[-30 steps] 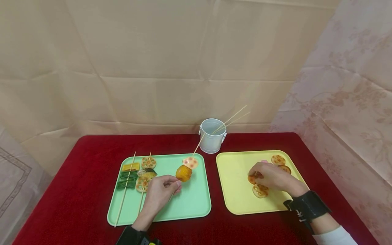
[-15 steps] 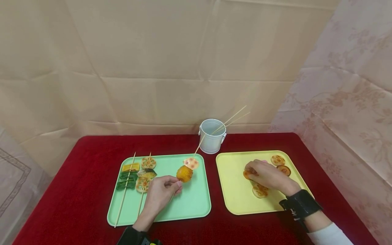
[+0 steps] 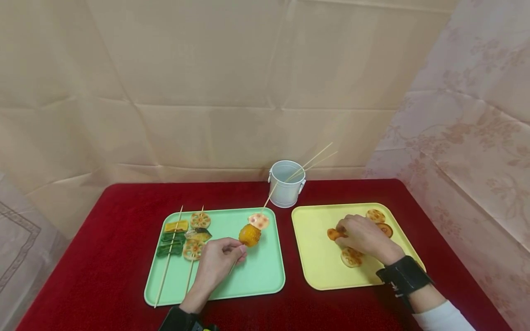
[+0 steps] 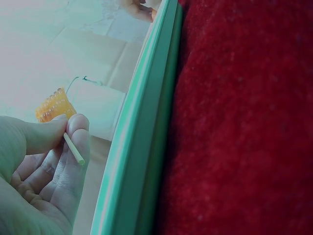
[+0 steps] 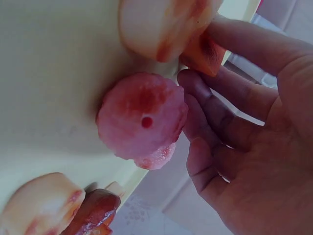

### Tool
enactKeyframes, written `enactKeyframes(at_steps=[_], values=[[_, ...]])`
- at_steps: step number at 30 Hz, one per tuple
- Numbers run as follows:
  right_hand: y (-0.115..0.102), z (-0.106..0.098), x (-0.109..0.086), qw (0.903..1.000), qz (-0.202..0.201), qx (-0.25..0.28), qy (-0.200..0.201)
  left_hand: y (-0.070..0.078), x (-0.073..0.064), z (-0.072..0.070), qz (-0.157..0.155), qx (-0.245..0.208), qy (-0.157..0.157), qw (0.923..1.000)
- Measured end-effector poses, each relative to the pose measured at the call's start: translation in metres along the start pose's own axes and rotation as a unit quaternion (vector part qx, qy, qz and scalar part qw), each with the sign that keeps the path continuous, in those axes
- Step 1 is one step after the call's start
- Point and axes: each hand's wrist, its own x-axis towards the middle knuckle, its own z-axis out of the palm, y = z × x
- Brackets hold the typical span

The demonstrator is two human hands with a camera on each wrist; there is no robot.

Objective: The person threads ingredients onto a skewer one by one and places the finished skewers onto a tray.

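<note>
Dee: How is the left hand (image 3: 219, 262)?
Me: From my screen, it pinches a skewer (image 4: 74, 148); corn (image 3: 250, 235) and a spotted slice (image 3: 258, 220) sit threaded beyond its fingertips; the green tray (image 3: 256, 278) spreads beneath, with room rightward of the hand up to the rim.
Dee: And the right hand (image 3: 366, 234)?
Me: I see it pinching an orange piece (image 3: 333, 234); a pale slice (image 3: 351, 259) lies just on the near side of its fingers; the yellow tray's (image 3: 316, 273) left rim stands apart from it, with room between.
</note>
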Motion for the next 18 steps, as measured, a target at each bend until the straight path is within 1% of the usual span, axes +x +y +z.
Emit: enactKeyframes(at_steps=[7, 11, 18], values=[[-0.0018, 0.0003, 0.0013, 0.9992, 0.026, 0.030, -0.010, -0.0001, -0.0003, 0.0000, -0.004, 0.000, -0.001, 1.0000], [-0.0031, 0.0009, 0.0017, 0.9983, 0.038, 0.043, -0.004, 0.0003, -0.0005, -0.0001, -0.005, 0.000, -0.001, 1.0000], [-0.0076, 0.0031, 0.0060, 0.9950, 0.047, 0.087, -0.009, 0.0002, -0.0007, -0.0006, -0.003, -0.003, -0.002, 1.0000]])
